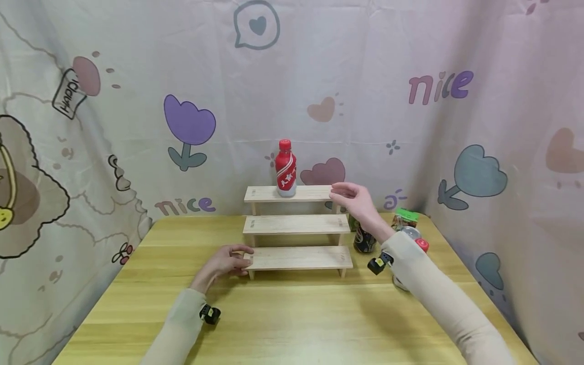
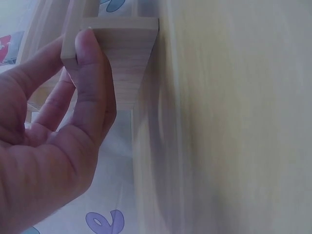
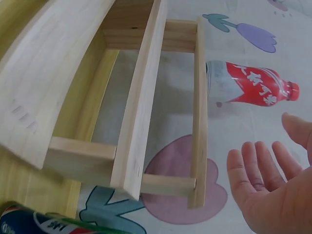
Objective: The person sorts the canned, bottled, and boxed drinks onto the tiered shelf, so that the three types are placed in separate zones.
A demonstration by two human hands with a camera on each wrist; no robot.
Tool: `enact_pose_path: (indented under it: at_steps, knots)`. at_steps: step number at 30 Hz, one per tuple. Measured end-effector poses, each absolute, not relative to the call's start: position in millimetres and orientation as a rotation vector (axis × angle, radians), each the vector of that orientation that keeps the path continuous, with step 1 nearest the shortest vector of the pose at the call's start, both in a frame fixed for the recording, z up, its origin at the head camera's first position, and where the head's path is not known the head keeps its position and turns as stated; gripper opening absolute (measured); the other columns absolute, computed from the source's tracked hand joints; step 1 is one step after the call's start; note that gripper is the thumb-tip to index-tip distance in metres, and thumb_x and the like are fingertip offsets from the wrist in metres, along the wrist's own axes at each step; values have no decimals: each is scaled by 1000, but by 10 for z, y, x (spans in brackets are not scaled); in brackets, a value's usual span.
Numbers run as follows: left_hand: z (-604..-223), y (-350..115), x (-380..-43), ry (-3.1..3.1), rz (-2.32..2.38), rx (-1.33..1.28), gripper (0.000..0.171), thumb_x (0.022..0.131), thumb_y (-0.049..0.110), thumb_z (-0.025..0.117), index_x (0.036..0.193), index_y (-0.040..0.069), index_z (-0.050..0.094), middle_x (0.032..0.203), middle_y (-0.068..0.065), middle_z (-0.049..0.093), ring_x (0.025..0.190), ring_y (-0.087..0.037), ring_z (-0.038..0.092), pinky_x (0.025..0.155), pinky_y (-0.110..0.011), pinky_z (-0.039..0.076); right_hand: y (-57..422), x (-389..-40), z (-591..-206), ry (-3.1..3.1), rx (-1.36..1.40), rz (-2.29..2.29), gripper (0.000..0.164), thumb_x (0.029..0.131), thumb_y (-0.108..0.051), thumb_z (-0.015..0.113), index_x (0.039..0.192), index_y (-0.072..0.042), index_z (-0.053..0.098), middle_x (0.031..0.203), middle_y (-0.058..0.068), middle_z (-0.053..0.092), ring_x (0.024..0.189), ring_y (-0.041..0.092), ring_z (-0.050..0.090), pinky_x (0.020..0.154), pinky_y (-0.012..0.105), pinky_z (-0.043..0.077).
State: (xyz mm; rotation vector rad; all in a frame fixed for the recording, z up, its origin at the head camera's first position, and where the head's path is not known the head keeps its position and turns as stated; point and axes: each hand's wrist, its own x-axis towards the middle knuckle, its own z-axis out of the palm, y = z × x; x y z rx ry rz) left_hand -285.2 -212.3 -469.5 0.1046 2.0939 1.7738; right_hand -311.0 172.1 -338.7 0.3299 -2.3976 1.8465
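A three-step wooden display shelf stands on the table. On its top step, a little left of the middle, a red-and-white bottle with a red cap stands upright. My left hand holds the left end of the lowest step; in the left wrist view its fingers and thumb close around the board's end. Beside the right end of the top step is my right hand. The right wrist view shows that hand with loosely bent fingers, nothing in them, apart from the shelf and bottle.
Right of the shelf stands a dark can, partly behind my right forearm. Farther right are a green-topped packet, a silver can top and a red cap, partly hidden by my sleeve. A patterned curtain hangs behind the table.
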Motion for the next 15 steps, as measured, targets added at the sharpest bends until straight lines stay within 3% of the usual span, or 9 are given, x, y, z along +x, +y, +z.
enact_pose_path:
  at_steps: [3,9,15]
  knots:
    - [-4692,-2129,-2857,2088,1772,114,45,87,3,71,129,-4,55,75,-1,57,68,-14,64,71,-30,63,1809,-3051,-3396,-2431,313,1826,44,91,-27,71,130,-8,61,132,16,61,112,17,61,97,33,55]
    - [-4677,-2117,-2848,2088,1759,124,42,88,2,69,127,-5,55,74,-2,56,67,-14,64,71,-31,63,1944,-2933,-3390,-2476,265,1797,45,91,-25,71,130,-5,60,132,15,62,113,22,61,103,44,51]
    - [-4649,-2109,-2840,2092,1753,131,43,89,2,69,128,-7,54,76,-3,56,67,-15,64,72,-33,63,2092,-2841,-3393,-2555,215,1712,49,91,-32,71,130,-6,60,129,13,63,112,23,62,100,36,51]
